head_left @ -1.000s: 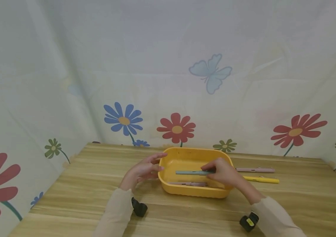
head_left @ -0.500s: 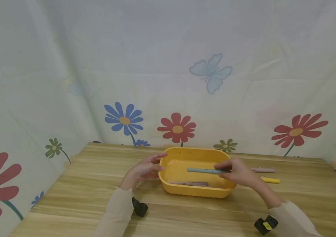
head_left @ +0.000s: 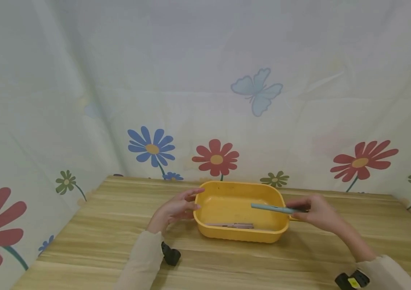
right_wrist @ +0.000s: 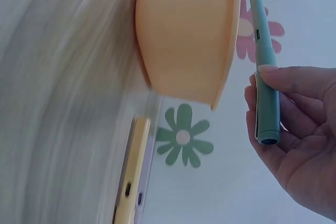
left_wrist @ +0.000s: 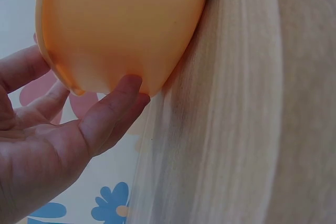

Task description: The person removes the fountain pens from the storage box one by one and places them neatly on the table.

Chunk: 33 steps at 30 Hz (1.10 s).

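Teal pen [head_left: 268,208] in the right hand [head_left: 319,211], pinched at its thicker, capped end, thumb across the cap and fingers behind. Clip [right_wrist: 256,103] running along the cap. Narrow end pointing left, out from the grip, and in the head view reaching past the right rim of a yellow tray [head_left: 241,236]. Clear of both tray and tabletop [head_left: 82,241], to go by the right wrist view. Just outside the right end of the tray for the pinching hand itself, near but apart.

At the opposite, rounded end of the tray, the left hand [head_left: 176,208], gripping: digits over the rim, other fingers against the outer wall. Hands well apart, with the tray between them and the pen on the right-hand side.

Inside the tray, along the near wall, mauve pens [head_left: 241,226] lying flat; hard to tell how many. On the tabletop beyond the tray's right end, a yellow pen [right_wrist: 136,150] and a lilac pen [right_wrist: 145,171] side by side, largely hidden by the right hand in the head view. Pale sleeves [head_left: 140,257] on both arms, black devices [head_left: 170,254] at the wrists. Behind, a whitish curtain [head_left: 191,60] with printed flowers [head_left: 216,160] and a butterfly [head_left: 257,92].
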Tool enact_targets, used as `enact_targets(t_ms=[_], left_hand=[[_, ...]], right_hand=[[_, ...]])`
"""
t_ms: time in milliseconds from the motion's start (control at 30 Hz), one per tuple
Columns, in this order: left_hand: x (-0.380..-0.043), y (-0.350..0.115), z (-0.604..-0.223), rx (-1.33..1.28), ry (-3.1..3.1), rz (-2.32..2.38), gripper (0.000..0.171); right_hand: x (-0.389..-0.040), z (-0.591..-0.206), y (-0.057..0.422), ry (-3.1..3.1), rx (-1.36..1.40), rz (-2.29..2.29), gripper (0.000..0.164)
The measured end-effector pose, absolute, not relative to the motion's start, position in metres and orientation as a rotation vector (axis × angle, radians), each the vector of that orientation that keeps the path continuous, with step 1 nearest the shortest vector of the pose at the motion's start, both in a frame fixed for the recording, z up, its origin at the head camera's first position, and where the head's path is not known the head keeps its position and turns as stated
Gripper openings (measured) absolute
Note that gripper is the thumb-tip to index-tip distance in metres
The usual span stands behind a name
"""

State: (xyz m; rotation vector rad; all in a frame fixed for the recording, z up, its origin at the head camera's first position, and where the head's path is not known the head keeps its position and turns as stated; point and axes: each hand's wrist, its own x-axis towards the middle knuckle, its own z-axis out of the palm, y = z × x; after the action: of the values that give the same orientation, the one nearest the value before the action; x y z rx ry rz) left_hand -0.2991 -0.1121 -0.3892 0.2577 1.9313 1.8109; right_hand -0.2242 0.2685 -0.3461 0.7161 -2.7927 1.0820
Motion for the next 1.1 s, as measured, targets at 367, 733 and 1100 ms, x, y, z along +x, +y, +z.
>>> enact_targets(t_ms=[367, 733, 1100], left_hand=[[-0.297, -0.111, -0.388, 0.249, 1.938, 1.804, 0.058], [-0.296, -0.112, -0.387, 0.270, 1.917, 1.810, 0.059], [-0.296, -0.113, -0.386, 0.268, 1.923, 1.802, 0.059]], right_hand=[[-0.213, -0.351, 0.294, -2.771, 0.672, 1.103, 0.028], [-0.205, -0.354, 0.321, -2.758, 0.537, 1.015, 0.028], [-0.201, -0.363, 0.351, -2.692, 0.585, 0.947, 0.025]])
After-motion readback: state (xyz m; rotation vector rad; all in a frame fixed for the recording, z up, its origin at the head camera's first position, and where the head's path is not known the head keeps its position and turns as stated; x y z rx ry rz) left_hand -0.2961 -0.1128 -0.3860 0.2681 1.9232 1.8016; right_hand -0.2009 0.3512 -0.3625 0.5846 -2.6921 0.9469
